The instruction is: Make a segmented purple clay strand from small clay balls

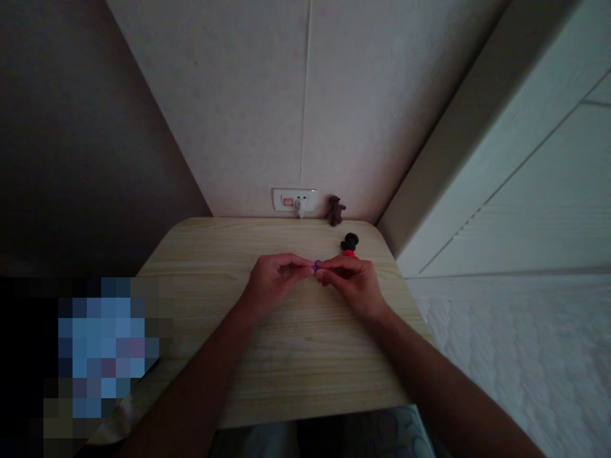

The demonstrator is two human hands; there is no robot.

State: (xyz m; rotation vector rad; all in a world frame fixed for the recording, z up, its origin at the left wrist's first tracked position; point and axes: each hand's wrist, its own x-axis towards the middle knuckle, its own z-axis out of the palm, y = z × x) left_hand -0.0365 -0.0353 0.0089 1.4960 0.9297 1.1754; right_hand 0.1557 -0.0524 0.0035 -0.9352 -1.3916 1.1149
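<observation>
Above the middle of the wooden table, a small purple piece [316, 265] is pinched between the fingertips of both hands. It looks like modelling clay, but most of it is covered by the fingers. My left hand [273, 278] grips it from the left with thumb and forefinger. From the right, my right hand [356, 283] closes on it the same way, and the fingertips of the two hands nearly meet. Just beyond my right hand lie a black lumpy piece [350, 242] and a red piece [350, 254], partly hidden by that hand.
At the back of the table [296, 356], a small brown bear figure [335, 211] stands by the wall. A wall socket [294, 200] with a plug is left of it. White panelling [477, 159] rises on the right, above a quilted pale surface [520, 356]. A blurred patch covers the lower left.
</observation>
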